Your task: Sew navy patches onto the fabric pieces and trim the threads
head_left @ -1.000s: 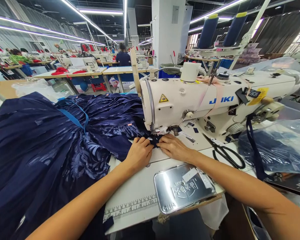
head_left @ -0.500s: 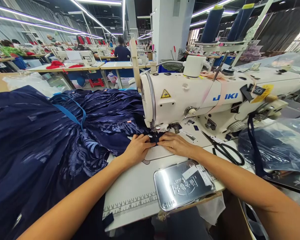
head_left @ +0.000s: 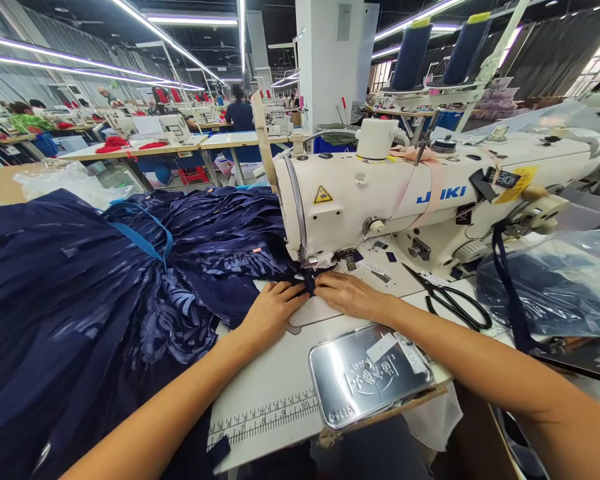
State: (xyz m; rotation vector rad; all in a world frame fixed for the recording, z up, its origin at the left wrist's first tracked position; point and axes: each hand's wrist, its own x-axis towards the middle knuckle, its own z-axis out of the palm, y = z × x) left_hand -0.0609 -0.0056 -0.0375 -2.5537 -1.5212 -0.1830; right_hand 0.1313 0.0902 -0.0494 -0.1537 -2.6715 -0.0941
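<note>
Under the needle end of a white sewing machine (head_left: 360, 200) lies a narrow piece of navy fabric (head_left: 309, 284). My left hand (head_left: 273, 310) presses on its left side, fingers close together at the cloth's edge. From the right, my right hand (head_left: 347, 293) holds the same piece down, with its fingertips near the presser foot. Part of the fabric is hidden beneath the fingers and the machine head. To the left spreads a large heap of navy embroidered garments (head_left: 80, 287), bundled with a blue strap (head_left: 140, 241).
A silver tin lid (head_left: 370, 380) lies in front of my right forearm. Black-handled scissors (head_left: 455, 300) rest right of the machine bed, beside a plastic bag of dark cloth (head_left: 555, 280). Navy thread cones (head_left: 413, 53) stand above. A person (head_left: 240, 113) sits farther back.
The view has tilted up slightly, so the machine and hands sit lower in the picture. Both hands stay at the fabric; their fingers have shifted a little on it.
</note>
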